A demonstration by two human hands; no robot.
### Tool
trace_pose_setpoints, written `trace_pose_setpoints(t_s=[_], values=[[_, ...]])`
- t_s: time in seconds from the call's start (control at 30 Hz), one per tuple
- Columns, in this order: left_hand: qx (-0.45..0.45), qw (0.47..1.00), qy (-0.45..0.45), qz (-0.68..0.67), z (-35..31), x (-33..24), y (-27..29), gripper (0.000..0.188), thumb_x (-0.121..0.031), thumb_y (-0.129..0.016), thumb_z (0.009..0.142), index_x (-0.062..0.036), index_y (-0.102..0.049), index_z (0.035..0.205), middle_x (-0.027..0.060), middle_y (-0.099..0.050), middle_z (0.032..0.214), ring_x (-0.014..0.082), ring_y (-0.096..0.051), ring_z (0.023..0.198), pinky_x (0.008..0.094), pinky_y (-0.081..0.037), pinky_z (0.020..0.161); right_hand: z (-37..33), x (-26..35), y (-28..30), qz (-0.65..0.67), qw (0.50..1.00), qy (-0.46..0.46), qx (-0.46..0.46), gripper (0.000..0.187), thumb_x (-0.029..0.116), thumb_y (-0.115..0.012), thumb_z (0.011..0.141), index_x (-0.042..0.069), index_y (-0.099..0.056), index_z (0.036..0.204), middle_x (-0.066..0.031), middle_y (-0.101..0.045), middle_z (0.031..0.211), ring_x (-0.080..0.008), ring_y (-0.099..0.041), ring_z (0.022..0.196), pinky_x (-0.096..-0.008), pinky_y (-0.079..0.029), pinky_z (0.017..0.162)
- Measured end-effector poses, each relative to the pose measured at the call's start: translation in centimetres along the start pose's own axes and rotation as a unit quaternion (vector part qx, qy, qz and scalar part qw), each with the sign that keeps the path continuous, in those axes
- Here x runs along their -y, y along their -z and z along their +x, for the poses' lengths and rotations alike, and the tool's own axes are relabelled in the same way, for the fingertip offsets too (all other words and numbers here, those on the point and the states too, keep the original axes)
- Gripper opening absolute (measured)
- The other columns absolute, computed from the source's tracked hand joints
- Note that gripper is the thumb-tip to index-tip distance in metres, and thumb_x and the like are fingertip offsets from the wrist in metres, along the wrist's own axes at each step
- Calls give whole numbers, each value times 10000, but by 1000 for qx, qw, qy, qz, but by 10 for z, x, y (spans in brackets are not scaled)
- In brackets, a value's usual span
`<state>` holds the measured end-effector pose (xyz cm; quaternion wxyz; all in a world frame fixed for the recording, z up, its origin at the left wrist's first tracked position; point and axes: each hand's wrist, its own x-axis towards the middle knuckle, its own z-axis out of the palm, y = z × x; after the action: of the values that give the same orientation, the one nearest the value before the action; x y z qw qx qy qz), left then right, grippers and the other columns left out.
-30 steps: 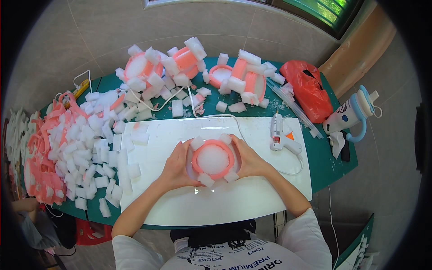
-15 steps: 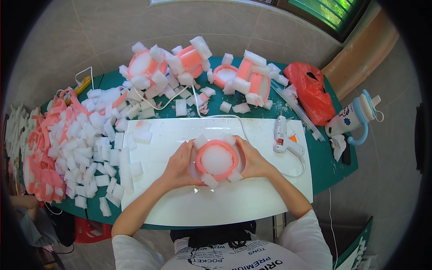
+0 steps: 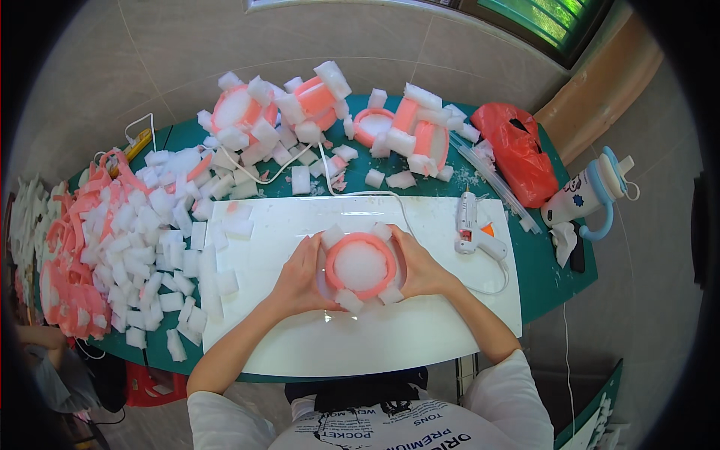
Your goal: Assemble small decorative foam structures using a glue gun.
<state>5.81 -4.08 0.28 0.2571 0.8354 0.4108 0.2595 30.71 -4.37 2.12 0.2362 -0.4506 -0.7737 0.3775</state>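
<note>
Between my hands is a round foam piece (image 3: 361, 265), a pink ring around a white centre with white foam blocks stuck at its corners. It is held over a white board (image 3: 420, 337). My left hand (image 3: 301, 276) wraps its left side, and my right hand (image 3: 420, 266) grips the opposite side. Right of my right hand lies a white glue gun (image 3: 468, 223) with its cord on the board. Loose white foam blocks (image 3: 139, 251) are heaped to the left, beside a pile of pink foam pieces (image 3: 75, 277).
Several similar pink and white foam assemblies (image 3: 240, 112) stand along the back of the green table (image 3: 555, 285). At the right are clear glue sticks (image 3: 495, 180), a red plastic bag (image 3: 517, 154), a white tumbler (image 3: 581, 196) and a crumpled tissue (image 3: 563, 244).
My hands and the foam piece stay practically still. A hanging white cord at the lower right has shifted slightly to the right.
</note>
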Motion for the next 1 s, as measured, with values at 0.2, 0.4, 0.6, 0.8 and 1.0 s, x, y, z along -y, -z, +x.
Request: trace_pose_setpoints(t_s=[0.2, 0.4, 0.6, 0.8, 1.0], values=[[-7, 999, 20, -30, 1, -5, 3, 1164, -379, -865, 385, 10, -246, 1291, 205, -427, 1167, 359, -475, 1059, 386, -429, 874, 0, -5, -3, -10, 1000, 8, -7, 1148, 318, -840, 417, 23, -212, 1331, -210, -424, 1197, -364, -423, 1112, -409, -350, 942], [-29, 999, 12, -24, 0, -4, 2, 1169, -352, -874, 362, -26, -256, 1300, 187, -427, 1176, 347, -477, 1066, 383, -438, 866, 1, -6, -4, -29, 1000, 5, -4, 1183, 301, -841, 403, 22, -184, 1347, -218, -419, 1210, -382, -423, 1099, -425, -347, 941], [-29, 999, 28, -33, -1, -10, 3, 1158, -357, -873, 366, -28, -265, 1295, 177, -430, 1181, 334, -482, 1069, 383, -441, 864, 3, -10, -3, -36, 999, 4, 12, 1202, 298, -849, 394, 22, -172, 1348, -220, -422, 1206, -382, -433, 1079, -423, -360, 930], [-39, 999, 30, -21, -4, -14, 1, 1149, -385, -868, 379, -14, -267, 1285, 178, -443, 1163, 334, -501, 1042, 377, -453, 841, 3, -12, -2, -26, 999, 10, 17, 1193, 293, -856, 389, 19, -187, 1338, -226, -436, 1190, -382, -449, 1066, -422, -376, 912], [-39, 999, 21, -3, -4, -7, -2, 1169, -423, -865, 373, 32, -263, 1266, 195, -445, 1148, 341, -513, 1022, 371, -468, 806, 3, -7, 2, -15, 1000, 13, 16, 1156, 281, -854, 391, 14, -221, 1321, -226, -458, 1165, -383, -467, 1049, -411, -388, 901]])
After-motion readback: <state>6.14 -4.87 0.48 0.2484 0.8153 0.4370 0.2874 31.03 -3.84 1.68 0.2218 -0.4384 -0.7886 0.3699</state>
